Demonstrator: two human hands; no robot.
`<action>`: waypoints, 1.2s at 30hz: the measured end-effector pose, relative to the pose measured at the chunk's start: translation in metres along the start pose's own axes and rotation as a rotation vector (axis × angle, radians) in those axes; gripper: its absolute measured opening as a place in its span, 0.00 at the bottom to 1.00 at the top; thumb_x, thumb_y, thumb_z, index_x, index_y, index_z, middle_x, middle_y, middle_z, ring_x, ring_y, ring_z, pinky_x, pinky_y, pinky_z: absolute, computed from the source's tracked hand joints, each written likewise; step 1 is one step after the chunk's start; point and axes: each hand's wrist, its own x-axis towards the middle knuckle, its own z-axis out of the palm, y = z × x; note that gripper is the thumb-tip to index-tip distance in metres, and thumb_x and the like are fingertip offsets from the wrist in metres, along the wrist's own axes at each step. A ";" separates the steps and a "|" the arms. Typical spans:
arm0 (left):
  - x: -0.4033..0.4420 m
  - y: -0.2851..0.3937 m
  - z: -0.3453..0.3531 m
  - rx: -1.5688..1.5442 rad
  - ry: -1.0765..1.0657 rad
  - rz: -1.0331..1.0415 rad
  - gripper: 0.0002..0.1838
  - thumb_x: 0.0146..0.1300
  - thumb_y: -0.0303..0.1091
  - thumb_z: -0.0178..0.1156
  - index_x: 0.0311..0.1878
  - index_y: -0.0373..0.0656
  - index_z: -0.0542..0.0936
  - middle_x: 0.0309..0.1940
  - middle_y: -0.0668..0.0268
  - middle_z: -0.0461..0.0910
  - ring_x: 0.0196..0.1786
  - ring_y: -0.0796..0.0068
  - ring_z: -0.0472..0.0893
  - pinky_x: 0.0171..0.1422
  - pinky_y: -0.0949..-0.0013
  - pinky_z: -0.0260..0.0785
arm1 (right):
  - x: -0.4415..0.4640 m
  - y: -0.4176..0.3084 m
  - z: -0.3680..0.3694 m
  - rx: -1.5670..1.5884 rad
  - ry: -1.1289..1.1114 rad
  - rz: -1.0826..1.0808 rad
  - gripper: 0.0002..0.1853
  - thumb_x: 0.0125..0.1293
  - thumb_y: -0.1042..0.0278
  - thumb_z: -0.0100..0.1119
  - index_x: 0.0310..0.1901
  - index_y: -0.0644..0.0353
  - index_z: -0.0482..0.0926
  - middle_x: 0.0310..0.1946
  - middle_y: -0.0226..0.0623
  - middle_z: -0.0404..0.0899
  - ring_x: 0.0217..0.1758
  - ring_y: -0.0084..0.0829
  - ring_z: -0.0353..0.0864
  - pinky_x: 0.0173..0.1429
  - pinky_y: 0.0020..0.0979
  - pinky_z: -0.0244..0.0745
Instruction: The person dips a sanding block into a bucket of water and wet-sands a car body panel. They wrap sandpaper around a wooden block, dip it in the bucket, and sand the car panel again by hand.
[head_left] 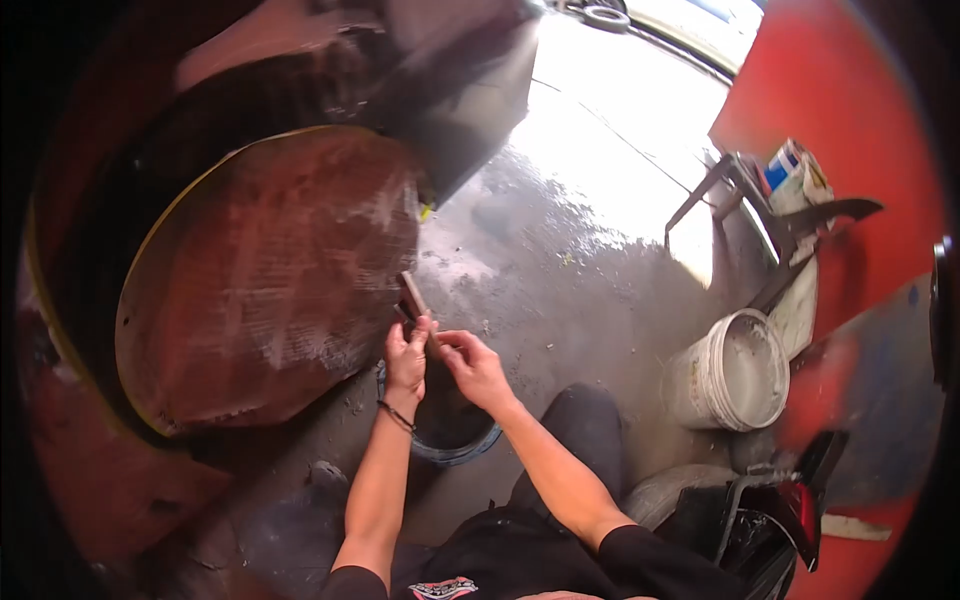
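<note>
Rust-red panel (270, 280) at nine o'clock, grey floor (560, 270) open toward one

Clock hours count from the middle of the view. Chalky scuffs streak the panel, broad and rounded, a thin yellow line (237, 152) tracing its upper edge. Near half past seven, just beside the panel's three-o'clock side, the left hand (405, 365) clasps a thin, flat brown strip (414, 294) slanting toward eleven. The right hand (475, 372) curls its fingers at the strip's lower end; whether they grip it, I cannot tell. At six curves the bluish rim of a dark round tub (455, 457). Damp-looking, gritty floor gives open room up to the glare at one. At two, a dark-legged stool (748, 185) bears a blue-and-white can (780, 170) before a red wall (830, 90); toward half past three stands a whitish, smeared pail (695, 385); at four, a glossy red tail light (805, 512).
</note>
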 end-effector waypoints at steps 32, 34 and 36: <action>0.009 0.054 -0.039 0.009 -0.203 -0.110 0.32 0.81 0.41 0.67 0.82 0.51 0.68 0.64 0.57 0.84 0.61 0.57 0.89 0.67 0.52 0.85 | -0.003 -0.010 0.001 0.244 -0.329 0.217 0.36 0.75 0.69 0.72 0.82 0.49 0.74 0.36 0.26 0.85 0.40 0.19 0.83 0.52 0.27 0.81; 0.006 0.039 -0.044 -0.054 -0.194 -0.106 0.31 0.81 0.40 0.67 0.82 0.51 0.69 0.61 0.60 0.84 0.59 0.61 0.89 0.65 0.55 0.86 | -0.009 -0.014 0.001 0.278 -0.345 0.229 0.36 0.76 0.70 0.71 0.83 0.49 0.73 0.38 0.26 0.84 0.42 0.20 0.83 0.54 0.27 0.81; 0.002 0.032 -0.052 0.043 -0.174 -0.137 0.32 0.80 0.39 0.68 0.82 0.51 0.69 0.55 0.64 0.83 0.55 0.70 0.87 0.62 0.61 0.86 | -0.010 -0.015 0.005 0.328 -0.346 0.317 0.34 0.78 0.70 0.71 0.83 0.49 0.73 0.38 0.23 0.80 0.45 0.18 0.82 0.56 0.26 0.80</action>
